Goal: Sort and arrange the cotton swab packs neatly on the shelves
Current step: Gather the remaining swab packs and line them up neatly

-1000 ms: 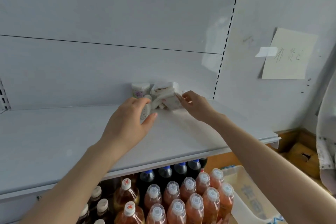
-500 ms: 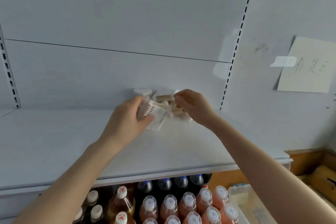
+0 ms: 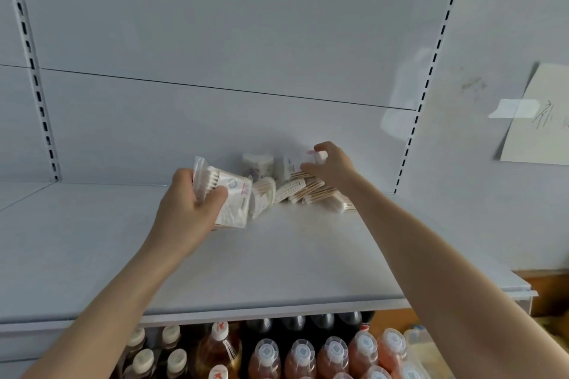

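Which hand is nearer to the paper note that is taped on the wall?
Right. The right hand is left of the paper note, over the back of the shelf; the left hand is farther left, its grip on a cotton swab pack.

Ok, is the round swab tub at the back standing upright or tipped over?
Upright: the swab tub has vertical sides and its top faces up; its base is hidden behind the loose packs.

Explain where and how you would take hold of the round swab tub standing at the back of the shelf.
I would grip the round swab tub around its upper wall, coming from above and in front: it stands upright close to the back panel, and bagged packs crowd its base.
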Motion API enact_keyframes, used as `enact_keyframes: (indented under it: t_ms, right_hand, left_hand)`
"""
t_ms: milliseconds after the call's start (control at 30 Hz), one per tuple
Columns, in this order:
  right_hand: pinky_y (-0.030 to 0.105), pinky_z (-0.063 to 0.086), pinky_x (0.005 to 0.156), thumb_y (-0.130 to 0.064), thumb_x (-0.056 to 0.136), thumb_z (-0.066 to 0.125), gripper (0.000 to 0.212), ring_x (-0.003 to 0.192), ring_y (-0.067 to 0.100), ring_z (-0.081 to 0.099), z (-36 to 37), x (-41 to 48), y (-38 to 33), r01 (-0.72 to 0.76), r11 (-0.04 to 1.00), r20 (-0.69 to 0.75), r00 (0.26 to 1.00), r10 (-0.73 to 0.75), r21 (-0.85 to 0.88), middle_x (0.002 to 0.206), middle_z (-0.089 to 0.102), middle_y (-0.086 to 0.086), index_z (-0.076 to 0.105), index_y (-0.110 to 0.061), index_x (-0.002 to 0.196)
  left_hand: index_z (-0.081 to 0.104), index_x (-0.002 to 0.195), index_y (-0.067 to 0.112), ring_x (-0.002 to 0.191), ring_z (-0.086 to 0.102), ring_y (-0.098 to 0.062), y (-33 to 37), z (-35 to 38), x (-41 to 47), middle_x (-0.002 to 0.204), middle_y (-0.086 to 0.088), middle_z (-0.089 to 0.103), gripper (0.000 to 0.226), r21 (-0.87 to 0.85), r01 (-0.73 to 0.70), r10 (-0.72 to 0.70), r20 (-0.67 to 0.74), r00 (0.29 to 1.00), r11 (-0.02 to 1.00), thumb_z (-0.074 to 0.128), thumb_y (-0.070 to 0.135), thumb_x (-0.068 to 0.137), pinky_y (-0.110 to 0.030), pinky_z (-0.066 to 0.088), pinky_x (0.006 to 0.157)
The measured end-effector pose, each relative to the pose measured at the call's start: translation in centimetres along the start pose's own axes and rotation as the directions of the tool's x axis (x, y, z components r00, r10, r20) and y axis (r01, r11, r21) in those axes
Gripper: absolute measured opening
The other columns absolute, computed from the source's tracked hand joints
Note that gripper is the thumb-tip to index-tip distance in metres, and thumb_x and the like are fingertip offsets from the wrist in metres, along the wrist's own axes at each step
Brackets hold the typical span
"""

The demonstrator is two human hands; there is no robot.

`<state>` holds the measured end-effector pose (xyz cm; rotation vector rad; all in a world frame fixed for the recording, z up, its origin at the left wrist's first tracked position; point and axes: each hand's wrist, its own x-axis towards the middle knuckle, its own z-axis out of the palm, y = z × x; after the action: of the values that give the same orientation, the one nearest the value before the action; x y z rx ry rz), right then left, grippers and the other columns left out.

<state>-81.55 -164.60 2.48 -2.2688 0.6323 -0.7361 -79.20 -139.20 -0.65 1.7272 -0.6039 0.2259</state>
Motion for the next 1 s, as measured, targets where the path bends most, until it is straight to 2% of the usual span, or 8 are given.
enact_keyframes:
  t_ms: [133,233,433,567,667,733,833,1000]
  right_hand:
    - [0.027,0.047,0.063,-0.007,0.077,0.069,0.052,0.080,0.020,0.052,-0.6,-0.6,0.3,0.038,0.982,-0.116,0.993,-0.017,0.184,0.083,0.047,-0.007,0.047,-0.018,0.124]
    - [0.027,0.047,0.064,0.000,0.082,0.060,0.048,0.083,0.022,0.052,-1.7,-1.5,-0.4,0.114,0.959,-0.195,0.979,-0.063,0.260,0.084,0.047,-0.007,0.047,-0.018,0.125]
    - [0.036,0.052,0.085,0.002,0.085,0.059,0.045,0.087,0.022,0.062,-3.3,-5.9,-2.7,0.034,0.765,0.279,0.920,-0.276,0.643,0.100,0.061,0.009,0.046,-0.021,0.122]
    - [0.029,0.052,0.086,0.002,0.084,0.061,0.037,0.085,0.013,0.064,-2.0,-7.5,-4.4,0.162,0.833,0.363,0.844,-0.395,0.530,0.098,0.065,0.002,0.054,-0.022,0.111]
    - [0.027,0.050,0.094,-0.006,0.087,0.061,0.027,0.093,0.011,0.063,-1.7,-5.8,-3.8,0.219,0.894,0.180,0.934,-0.308,0.392,0.107,0.064,0.005,0.058,-0.014,0.112]
    - [0.033,0.044,0.098,-0.025,0.090,0.059,0.036,0.110,0.020,0.057,-1.8,-3.5,-2.1,0.151,0.988,0.034,0.988,-0.152,0.016,0.121,0.059,0.009,0.054,-0.009,0.122]
    - [0.036,0.038,0.094,-0.051,0.090,0.049,0.063,0.121,0.029,0.047,-1.1,-1.5,0.5,-0.082,0.922,0.081,0.989,0.121,-0.378,0.132,0.050,0.012,0.041,-0.005,0.132]
    - [0.032,0.044,0.078,-0.040,0.085,0.057,0.040,0.102,0.029,0.055,0.4,-1.2,0.8,-0.041,0.933,0.030,0.998,0.055,-0.357,0.109,0.061,0.012,0.060,-0.006,0.107]
  left_hand:
    - [0.047,0.099,0.008,0.076,0.055,-0.019,-0.2,0.2,0.5,0.083,0.000,0.054,0.021,-0.096,0.008,-0.009,-0.007,1.000,0.995,0.062,0.018,0.087,-0.029,0.047,0.060]
    - [0.047,0.098,0.012,0.077,0.056,-0.019,-0.3,0.1,0.9,0.084,0.000,0.055,0.027,-0.151,-0.001,0.000,-0.005,1.000,0.989,0.061,0.027,0.081,-0.032,0.048,0.065]
    - [0.051,0.096,0.014,0.089,0.066,-0.023,0.6,0.6,1.9,0.100,-0.008,0.063,0.017,-0.540,0.210,-0.221,0.045,0.974,0.815,0.060,0.027,0.089,-0.038,0.058,0.067]
    - [0.063,0.103,0.005,0.075,0.070,-0.017,1.3,1.8,1.5,0.089,-0.008,0.072,0.040,-0.524,0.220,-0.126,0.209,0.970,0.823,0.075,0.026,0.072,-0.028,0.055,0.057]
    - [0.053,0.117,-0.003,0.083,0.070,-0.024,0.2,1.9,1.7,0.103,-0.017,0.068,0.065,-0.493,0.192,-0.142,0.137,0.980,0.849,0.082,0.018,0.063,-0.029,0.055,0.056]
    - [0.051,0.118,-0.003,0.085,0.070,-0.023,-0.4,1.7,1.9,0.105,-0.016,0.067,0.069,-0.489,0.173,-0.160,0.068,0.985,0.855,0.081,0.021,0.060,-0.029,0.055,0.056]
    - [0.049,0.115,-0.003,0.086,0.069,-0.023,-0.5,1.6,1.8,0.107,-0.016,0.066,0.060,-0.475,0.158,-0.171,0.016,0.985,0.866,0.081,0.014,0.068,-0.029,0.057,0.056]
    - [0.047,0.113,-0.001,0.090,0.068,-0.025,-0.5,1.8,1.7,0.107,-0.016,0.065,0.063,-0.442,0.156,-0.180,-0.012,0.984,0.883,0.083,0.017,0.063,-0.036,0.058,0.067]
